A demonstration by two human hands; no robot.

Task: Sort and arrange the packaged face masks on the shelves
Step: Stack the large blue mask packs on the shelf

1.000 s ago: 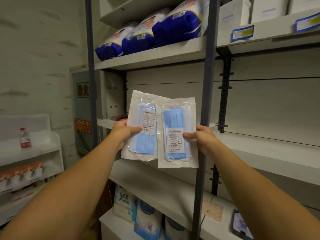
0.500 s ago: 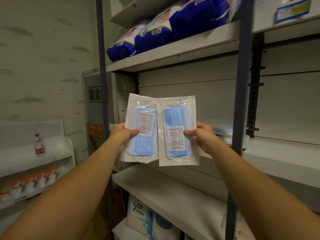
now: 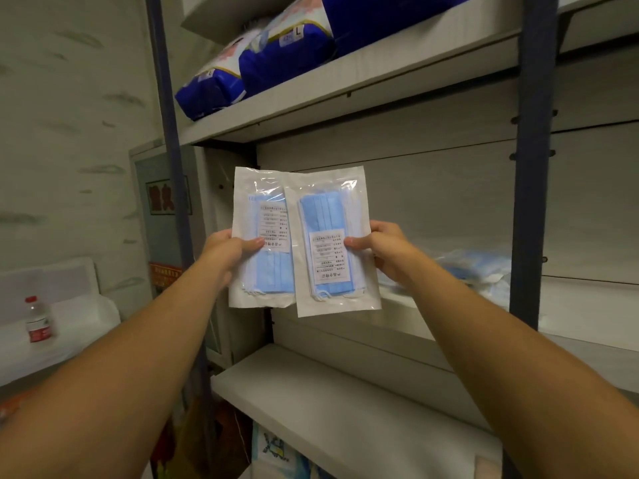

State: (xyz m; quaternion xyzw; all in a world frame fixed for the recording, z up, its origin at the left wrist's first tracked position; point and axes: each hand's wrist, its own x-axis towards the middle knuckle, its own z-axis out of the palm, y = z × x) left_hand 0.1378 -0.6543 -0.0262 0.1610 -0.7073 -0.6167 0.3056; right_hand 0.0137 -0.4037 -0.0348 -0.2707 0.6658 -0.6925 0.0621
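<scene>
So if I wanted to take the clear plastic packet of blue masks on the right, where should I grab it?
Pinch the clear plastic packet of blue masks by its flat sealed bottom edge, coming from below. It is held upright, the right hand covers its right edge, and the other packet lies behind its left.

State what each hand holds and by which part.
The left hand pinches the left mask packet at its left edge, about mid-height. The right hand pinches the right mask packet at its right edge, thumb on the front.
</scene>
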